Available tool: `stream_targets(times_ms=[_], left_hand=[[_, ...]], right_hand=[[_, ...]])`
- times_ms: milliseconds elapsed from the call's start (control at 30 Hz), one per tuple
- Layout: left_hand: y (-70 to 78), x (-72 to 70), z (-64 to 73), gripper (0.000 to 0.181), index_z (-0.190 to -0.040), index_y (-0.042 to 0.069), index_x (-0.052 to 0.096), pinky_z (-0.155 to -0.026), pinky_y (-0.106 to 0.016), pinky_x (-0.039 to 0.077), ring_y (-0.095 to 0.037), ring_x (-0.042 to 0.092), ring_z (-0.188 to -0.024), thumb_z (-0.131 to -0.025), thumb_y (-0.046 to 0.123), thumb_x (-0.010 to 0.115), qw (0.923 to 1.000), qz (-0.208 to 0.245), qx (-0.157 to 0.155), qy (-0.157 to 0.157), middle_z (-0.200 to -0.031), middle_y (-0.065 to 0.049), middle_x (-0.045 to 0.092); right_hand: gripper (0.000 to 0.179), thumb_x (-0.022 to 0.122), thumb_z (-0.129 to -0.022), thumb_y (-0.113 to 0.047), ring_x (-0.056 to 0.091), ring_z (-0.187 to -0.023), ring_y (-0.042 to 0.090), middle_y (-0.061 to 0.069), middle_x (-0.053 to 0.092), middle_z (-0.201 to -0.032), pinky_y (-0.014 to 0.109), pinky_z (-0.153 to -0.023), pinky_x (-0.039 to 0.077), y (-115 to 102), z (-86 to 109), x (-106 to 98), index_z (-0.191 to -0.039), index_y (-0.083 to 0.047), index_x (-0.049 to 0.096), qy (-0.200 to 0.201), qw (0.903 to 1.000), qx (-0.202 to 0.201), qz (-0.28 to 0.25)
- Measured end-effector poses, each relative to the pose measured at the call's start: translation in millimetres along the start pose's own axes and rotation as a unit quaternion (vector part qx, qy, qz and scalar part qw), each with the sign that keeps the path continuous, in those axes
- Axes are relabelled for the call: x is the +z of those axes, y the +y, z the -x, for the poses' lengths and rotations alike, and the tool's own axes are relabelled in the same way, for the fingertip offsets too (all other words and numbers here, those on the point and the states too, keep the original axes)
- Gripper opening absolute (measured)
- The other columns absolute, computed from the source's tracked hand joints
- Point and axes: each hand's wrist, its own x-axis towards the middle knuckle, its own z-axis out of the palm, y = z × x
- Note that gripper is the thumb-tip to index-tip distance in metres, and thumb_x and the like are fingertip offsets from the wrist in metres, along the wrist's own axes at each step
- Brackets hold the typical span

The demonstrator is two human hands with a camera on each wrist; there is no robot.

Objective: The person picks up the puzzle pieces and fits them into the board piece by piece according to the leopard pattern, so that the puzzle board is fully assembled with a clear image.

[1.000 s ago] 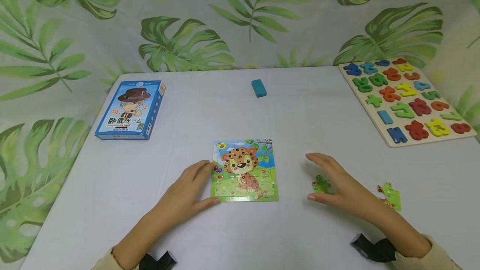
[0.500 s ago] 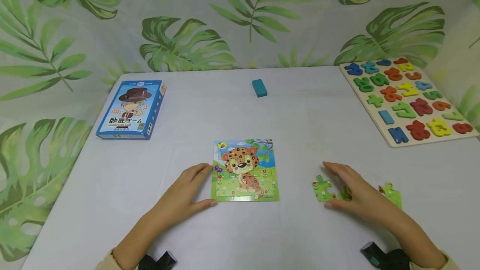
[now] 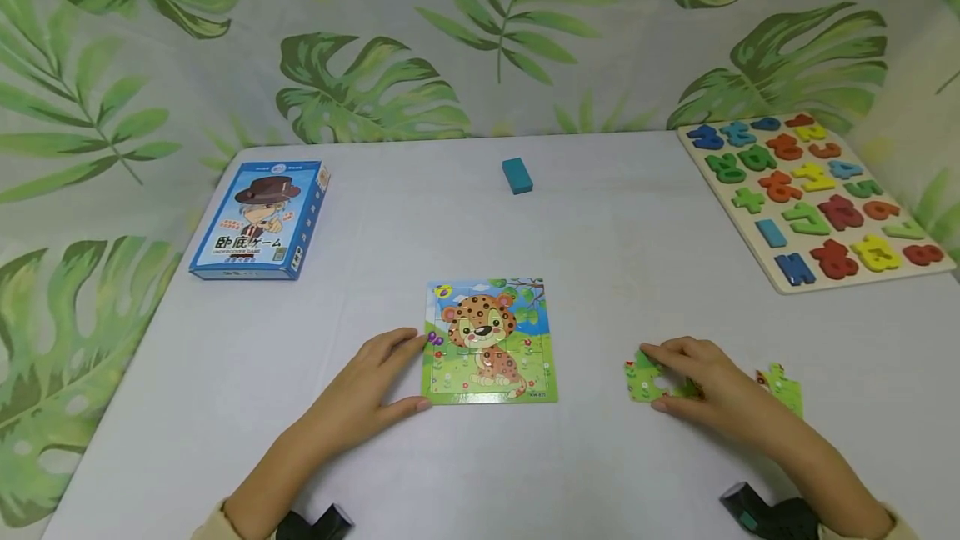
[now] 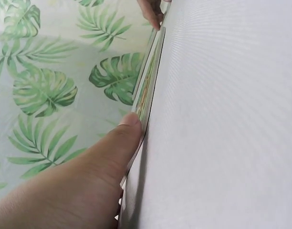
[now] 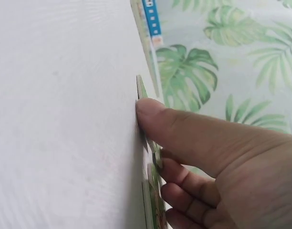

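Note:
A square leopard jigsaw puzzle (image 3: 491, 342) lies flat on the white table. At its left edge, my left hand (image 3: 367, 386) rests with thumb and fingers spread apart, and the thumb (image 4: 129, 126) touches the edge in the left wrist view. To the right, my right hand (image 3: 723, 382) pinches a green puzzle piece (image 3: 639, 382) between thumb and index finger. The thumb (image 5: 153, 112) lies against its edge in the right wrist view. More green shows beneath the hand, mostly covered. Another green piece (image 3: 783, 388) lies beyond the wrist.
A blue card game box (image 3: 258, 219) lies at the back left. Near the back edge sits a teal block (image 3: 517, 176). A wooden number board (image 3: 757, 232) with colourful digits is at the back right. Behind the table hangs a leaf-patterned cloth (image 3: 375, 98).
My right hand first drew back to the right past the near green piece, then its index finger and thumb came in around that piece. The left hand has barely moved.

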Motion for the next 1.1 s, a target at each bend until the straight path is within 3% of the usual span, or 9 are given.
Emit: stream_targets(times_ms=[267,467,800,1100], left_hand=[[1.2,1.3,-1.4,0.073,-0.136,0.010,0.040,-0.102,-0.038,0.027,-0.021,0.029,-0.126,-0.079,0.052,0.060,1.0000,0.004,0.000,0.002,-0.136,-0.004,0.036],[2.5,1.1,-2.1,0.073,-0.136,0.009,0.040,-0.103,-0.035,0.025,-0.019,0.028,-0.126,-0.079,0.050,0.061,1.0000,-0.002,0.001,-0.001,-0.137,-0.001,0.037],[2.3,0.0,-1.7,0.073,-0.136,0.011,0.040,-0.103,-0.036,0.024,-0.019,0.029,-0.126,-0.078,0.050,0.062,1.0000,0.000,-0.001,-0.002,-0.138,0.001,0.037],[0.7,-1.0,-1.2,0.069,-0.134,0.012,0.042,-0.103,-0.037,0.024,-0.019,0.029,-0.126,-0.080,0.048,0.062,0.9999,0.006,0.008,0.003,-0.137,0.002,0.038]], right_hand=[[0.056,0.077,-0.071,-0.024,0.045,-0.099,0.019,-0.001,0.052,-0.107,0.040,-0.076,0.043,-10,-4.3,2,-0.119,-0.008,0.055,0.037,0.9993,0.000,-0.005],[0.061,0.079,-0.068,-0.016,0.043,-0.098,0.011,-0.005,0.049,-0.108,0.036,-0.076,0.044,-36,-21.5,0,-0.121,-0.009,0.052,0.057,0.9971,-0.023,-0.046],[0.060,0.076,-0.073,-0.025,0.044,-0.104,0.012,-0.006,0.051,-0.109,0.031,-0.083,0.044,-87,-68.7,25,-0.125,-0.005,0.052,0.041,0.9855,-0.084,-0.142],[0.062,0.070,-0.076,-0.036,0.042,-0.105,0.012,-0.004,0.049,-0.112,0.029,-0.085,0.041,-105,-96.6,61,-0.127,-0.005,0.051,-0.012,0.9855,-0.078,-0.150]])
